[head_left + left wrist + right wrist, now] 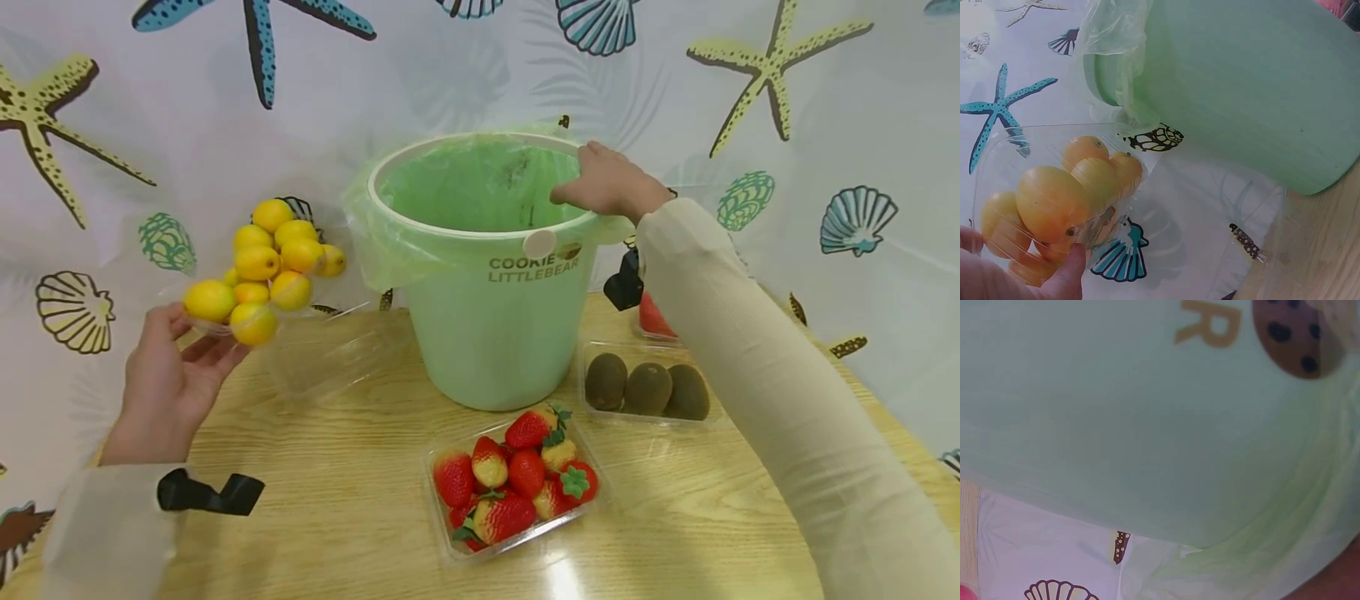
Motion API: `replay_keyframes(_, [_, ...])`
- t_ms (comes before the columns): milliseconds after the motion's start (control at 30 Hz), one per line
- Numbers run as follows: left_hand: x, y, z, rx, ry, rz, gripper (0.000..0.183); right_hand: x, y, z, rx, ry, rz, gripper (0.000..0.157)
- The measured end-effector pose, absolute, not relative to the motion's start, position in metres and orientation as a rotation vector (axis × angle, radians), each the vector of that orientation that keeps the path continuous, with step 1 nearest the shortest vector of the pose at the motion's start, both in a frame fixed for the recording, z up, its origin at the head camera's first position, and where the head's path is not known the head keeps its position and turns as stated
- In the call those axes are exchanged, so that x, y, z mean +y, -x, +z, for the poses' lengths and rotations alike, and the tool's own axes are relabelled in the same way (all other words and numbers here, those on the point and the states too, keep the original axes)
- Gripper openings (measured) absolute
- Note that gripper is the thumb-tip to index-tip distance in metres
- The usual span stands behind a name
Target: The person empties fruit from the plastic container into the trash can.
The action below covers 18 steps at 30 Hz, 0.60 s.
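On the left, my left hand [176, 367] holds a clear plastic box from below, with several lemons [257, 262] heaped in it. In the left wrist view, the thumb presses the side of the clear box [1054, 134]. A pale green bin [498, 333] stands in the middle, lined with a thin green bag [390, 250] folded over its rim. My right hand [611, 179] rests at the bin's right rim, thumb over the opening, other fingers partly hidden. The right wrist view is mostly filled by the bin wall [1116, 425] and the loose liner [1260, 556].
A clear tray of strawberries [517, 483] lies in front of the bin. Kiwis [647, 389] sit in a tray to the right, with a red item [654, 318] behind, partly hidden by my arm. An uncovered clear plastic container [330, 354] lies left of the bin.
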<state>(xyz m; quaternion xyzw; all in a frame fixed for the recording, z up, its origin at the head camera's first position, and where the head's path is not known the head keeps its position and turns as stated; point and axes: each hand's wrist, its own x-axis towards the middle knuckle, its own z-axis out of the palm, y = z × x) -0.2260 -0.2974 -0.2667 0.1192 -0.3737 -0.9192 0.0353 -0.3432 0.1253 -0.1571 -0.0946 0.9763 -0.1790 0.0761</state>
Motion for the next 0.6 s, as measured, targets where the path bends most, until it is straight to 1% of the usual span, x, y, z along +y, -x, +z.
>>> replay_keyframes(133, [-0.298,0.227,-0.261,-1.071,-0.36,-2.859,0.027,0.125,0.343,-0.156,2.93,0.292,-0.52,0.081])
replay_keyframes(233, [-0.298,0.228,-0.256,-1.036,-0.327,-2.881,0.026,0.124,0.343,-0.156,2.93,0.29,-0.515,0.081])
replay_keyframes(600, [-0.291,0.234,-0.233,-1.012,-0.306,-2.872,0.042,0.123,0.344,-0.156,2.937,0.293,-0.516,0.081])
